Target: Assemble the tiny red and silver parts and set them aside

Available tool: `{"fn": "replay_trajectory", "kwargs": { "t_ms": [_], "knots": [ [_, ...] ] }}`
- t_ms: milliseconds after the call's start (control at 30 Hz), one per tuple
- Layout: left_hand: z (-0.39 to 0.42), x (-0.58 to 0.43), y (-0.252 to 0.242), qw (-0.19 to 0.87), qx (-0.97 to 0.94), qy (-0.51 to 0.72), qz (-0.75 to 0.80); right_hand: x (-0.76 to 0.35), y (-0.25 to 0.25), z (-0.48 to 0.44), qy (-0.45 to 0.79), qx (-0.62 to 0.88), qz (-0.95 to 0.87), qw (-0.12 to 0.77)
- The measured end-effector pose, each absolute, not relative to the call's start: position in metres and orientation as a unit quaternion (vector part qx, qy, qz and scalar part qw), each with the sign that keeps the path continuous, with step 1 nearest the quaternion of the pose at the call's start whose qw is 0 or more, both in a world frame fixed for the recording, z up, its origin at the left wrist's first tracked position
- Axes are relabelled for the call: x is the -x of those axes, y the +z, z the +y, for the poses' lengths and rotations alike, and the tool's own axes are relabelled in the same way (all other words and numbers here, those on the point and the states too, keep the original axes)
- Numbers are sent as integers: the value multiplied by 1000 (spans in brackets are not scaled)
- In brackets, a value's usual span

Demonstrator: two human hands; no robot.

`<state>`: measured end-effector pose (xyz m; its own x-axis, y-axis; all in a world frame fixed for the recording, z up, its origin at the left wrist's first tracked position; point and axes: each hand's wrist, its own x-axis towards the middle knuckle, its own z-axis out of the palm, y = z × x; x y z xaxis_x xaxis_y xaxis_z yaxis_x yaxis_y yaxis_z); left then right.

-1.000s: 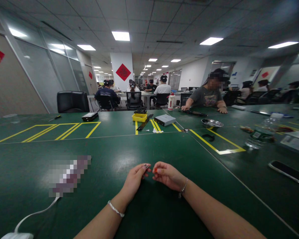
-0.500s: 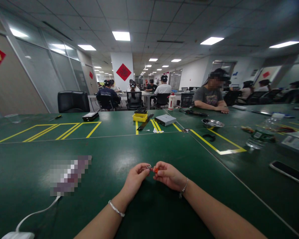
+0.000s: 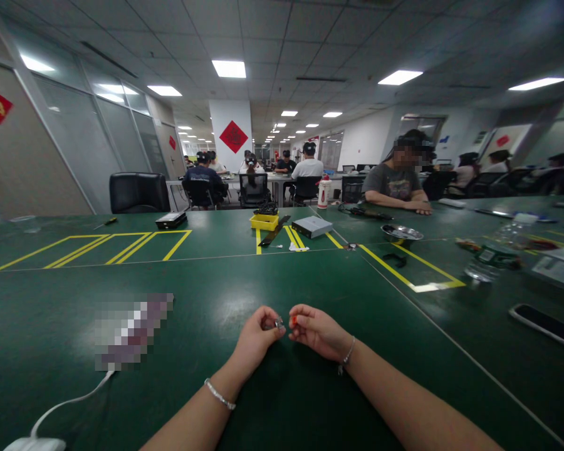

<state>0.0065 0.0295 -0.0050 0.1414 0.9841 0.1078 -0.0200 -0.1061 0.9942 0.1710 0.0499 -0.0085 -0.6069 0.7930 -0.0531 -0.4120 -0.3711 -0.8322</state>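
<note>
Over the green table (image 3: 207,279), my left hand (image 3: 257,337) pinches a small silvery metal piece (image 3: 279,322) between thumb and fingers. My right hand (image 3: 320,333) is closed on a small orange piece (image 3: 293,321), partly covered by the fingertips. Both pieces are too small to tell their kind. The two hands face each other at the middle of the view, with a narrow gap between their fingertips.
To the left lies a blurred-out device (image 3: 138,332) on a white cable (image 3: 70,399). A phone (image 3: 548,327) and a water bottle (image 3: 491,255) are at right. Farther back are a yellow tray (image 3: 264,222), a grey box (image 3: 313,227), a metal bowl (image 3: 401,233) and a seated person (image 3: 395,181).
My fingertips have moved slightly apart, so a gap shows between the silvery piece and the orange one. The left fingers have shifted, and the silvery piece sits a little lower.
</note>
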Motion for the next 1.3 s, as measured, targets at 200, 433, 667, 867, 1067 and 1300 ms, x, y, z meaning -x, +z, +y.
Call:
{"fn": "replay_trajectory", "kwargs": {
  "t_ms": [200,433,667,867,1067,1300],
  "knots": [
    [28,-7,-3,508,-554,504,426,-170,-6,49,796,234,-413,375],
    [28,-8,0,530,-538,500,424,-171,-5,48,792,234,-425,370],
    [28,-8,-2,570,-520,490,406,-173,-9,50,790,228,-432,370],
    [27,-9,1,589,-511,464,420,-172,-8,49,795,237,-418,371],
    [28,-7,-1,589,-507,472,415,-171,-10,50,800,238,-397,381],
    [25,-7,1,593,-508,479,401,-172,-8,49,787,230,-419,390]
  ]
}}
